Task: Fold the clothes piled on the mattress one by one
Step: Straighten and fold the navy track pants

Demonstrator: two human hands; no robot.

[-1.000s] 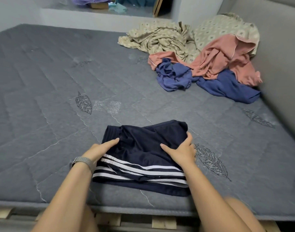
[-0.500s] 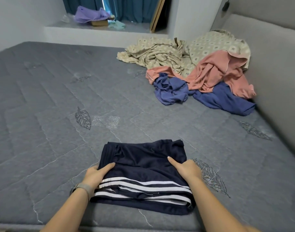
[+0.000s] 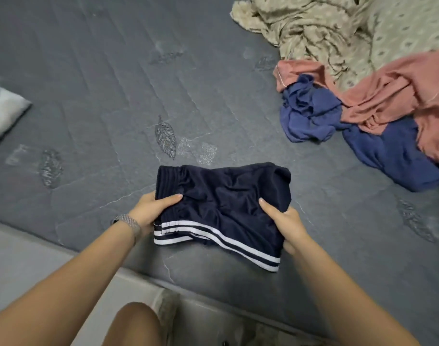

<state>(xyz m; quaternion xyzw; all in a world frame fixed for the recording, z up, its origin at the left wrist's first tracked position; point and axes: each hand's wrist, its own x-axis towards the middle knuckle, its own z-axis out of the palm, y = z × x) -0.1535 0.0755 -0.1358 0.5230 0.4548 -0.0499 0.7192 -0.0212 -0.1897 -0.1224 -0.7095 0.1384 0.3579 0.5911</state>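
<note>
Gripping folded navy shorts (image 3: 223, 203), smooth knit with 2 white stripes along the hem, at both sides: left hand (image 3: 151, 211) and right hand (image 3: 285, 223), thumbs on top. Held just over grey quilted mattress (image 3: 88, 96). Crumpled clothes pile (image 3: 363, 96) well apart, far right.

Both arms extended; left hand (image 3: 151, 212) and right hand (image 3: 285, 224) pinching, thumbs on top.
</note>
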